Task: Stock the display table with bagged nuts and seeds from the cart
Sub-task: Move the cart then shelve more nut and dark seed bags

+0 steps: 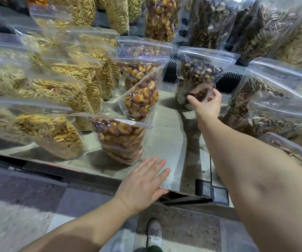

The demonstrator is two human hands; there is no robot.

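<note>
right hand, centre-right of the frame, pinches the base of a clear zip-top bag of dark brown nuts, likely steadying it upright on the shiny metal display table. left hand, lower centre, lies spread flat on the table's edge, probably bracing the reach.

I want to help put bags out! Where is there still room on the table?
Bare table shows down the middle, between the nearest brown-nut bag and the right hand holding a dark-nut bag. The left hand rests at that strip's front edge. Left and right sides are crowded.
</note>
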